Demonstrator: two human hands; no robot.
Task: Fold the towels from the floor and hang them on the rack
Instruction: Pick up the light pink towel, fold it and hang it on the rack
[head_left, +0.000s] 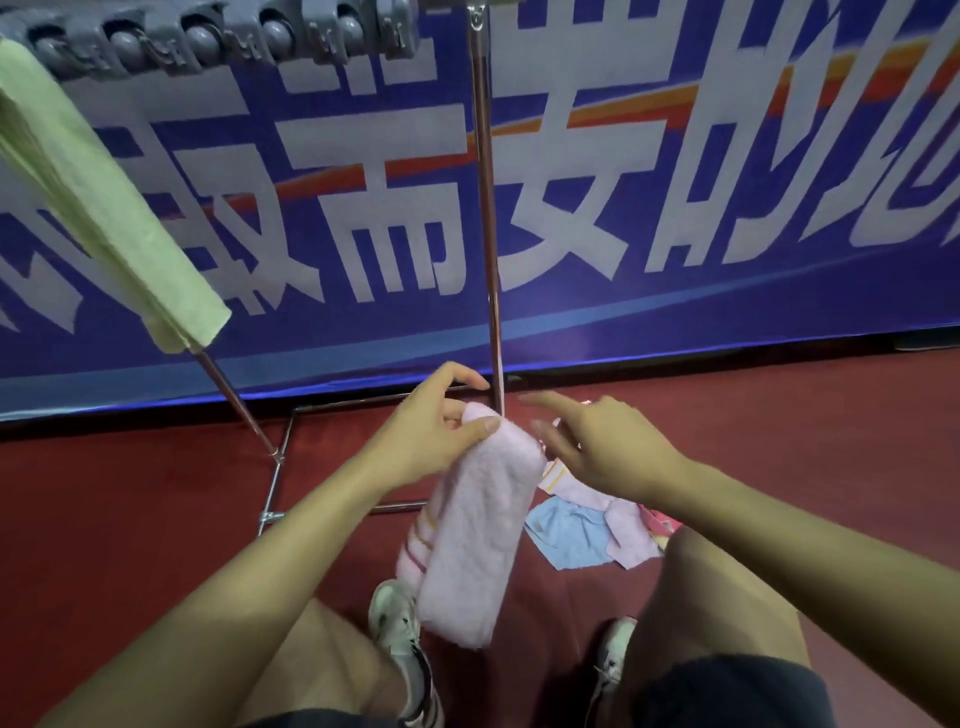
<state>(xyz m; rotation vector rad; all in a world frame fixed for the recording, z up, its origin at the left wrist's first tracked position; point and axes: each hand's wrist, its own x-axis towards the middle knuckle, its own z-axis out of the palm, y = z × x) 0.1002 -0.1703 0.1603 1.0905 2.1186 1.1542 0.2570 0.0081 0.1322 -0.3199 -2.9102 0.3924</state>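
A folded pink towel (475, 525) with striped ends hangs down in front of me. My left hand (434, 428) pinches its top fold between thumb and fingers. Just right of the towel, my right hand (597, 441) hovers with its fingers stretched out, holding nothing. A green towel (98, 192) hangs folded over the left side of the metal rack, whose upright pole (485, 208) rises behind my hands. On the red floor lies a pile of towels (587, 530), light blue and pink, partly hidden by my right arm.
The rack's base frame (272, 488) rests on the red floor to the left. A blue banner (675, 182) with large white characters stands behind the rack. A grey row of clips (208, 36) hangs at the top. My knees and shoes (400, 634) fill the bottom.
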